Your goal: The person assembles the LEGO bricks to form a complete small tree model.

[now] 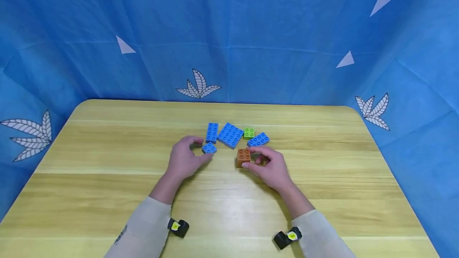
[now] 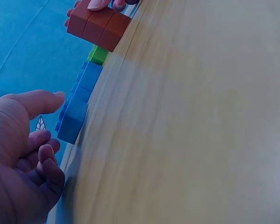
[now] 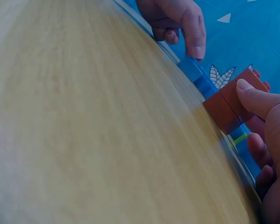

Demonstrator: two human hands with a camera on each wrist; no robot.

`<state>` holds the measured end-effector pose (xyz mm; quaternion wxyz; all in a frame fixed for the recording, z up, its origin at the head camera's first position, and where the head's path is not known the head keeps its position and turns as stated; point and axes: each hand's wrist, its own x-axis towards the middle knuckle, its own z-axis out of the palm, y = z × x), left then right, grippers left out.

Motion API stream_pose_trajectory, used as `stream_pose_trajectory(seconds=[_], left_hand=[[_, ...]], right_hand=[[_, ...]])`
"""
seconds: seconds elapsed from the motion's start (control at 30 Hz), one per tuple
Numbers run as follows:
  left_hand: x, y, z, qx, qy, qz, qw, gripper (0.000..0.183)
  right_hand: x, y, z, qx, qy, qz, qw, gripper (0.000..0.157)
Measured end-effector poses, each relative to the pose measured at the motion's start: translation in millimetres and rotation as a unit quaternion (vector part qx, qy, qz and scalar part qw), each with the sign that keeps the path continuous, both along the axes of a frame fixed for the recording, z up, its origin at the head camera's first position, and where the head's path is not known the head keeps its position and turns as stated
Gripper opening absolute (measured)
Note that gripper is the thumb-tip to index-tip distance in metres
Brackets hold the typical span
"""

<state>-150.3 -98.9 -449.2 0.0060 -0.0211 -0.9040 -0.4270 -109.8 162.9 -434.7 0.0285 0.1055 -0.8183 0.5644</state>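
My right hand (image 1: 269,166) pinches a stack of brown 2x2 toy building bricks (image 1: 243,158) between thumb and fingers. The stack is upright on the table or just above it; its seams show in the left wrist view, where the brown stack (image 2: 98,25) is seen from the side. My left hand (image 1: 184,157) reaches around a small blue brick (image 1: 209,148), thumb on the near side and index finger on the far side. In the left wrist view, a gap shows between the left thumb (image 2: 49,100) and that blue brick (image 2: 72,121).
Behind the hands lie a long blue brick (image 1: 212,132), a wide blue brick (image 1: 230,135), a small green brick (image 1: 249,133) and another long blue brick (image 1: 258,139). They sit close together on the wooden table (image 1: 107,150). A blue curtain (image 1: 251,31) hangs behind it.
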Motion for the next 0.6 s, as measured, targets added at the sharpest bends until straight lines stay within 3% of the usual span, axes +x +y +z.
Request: stream_pose_trajectory(seconds=[0.2, 0.43, 0.6], left_hand=[[-9.8, 8, 1.7, 0.013, 0.014, 0.021, 0.9996, 0.049], [-20.7, 20, 3.1, -0.016, 0.012, 0.023, 0.9995, 0.054], [-24.5, 26, 2.0, -0.029, -0.002, 0.049, 0.9984, 0.057]], right_hand=[[0.5, 0, 0.9, 0.001, -0.006, -0.002, 1.0, 0.036], [1.1, 0, 1.4, 0.004, -0.012, -0.006, 1.0, 0.036], [1.9, 0, 1.8, 0.003, -0.007, -0.003, 1.0, 0.035]])
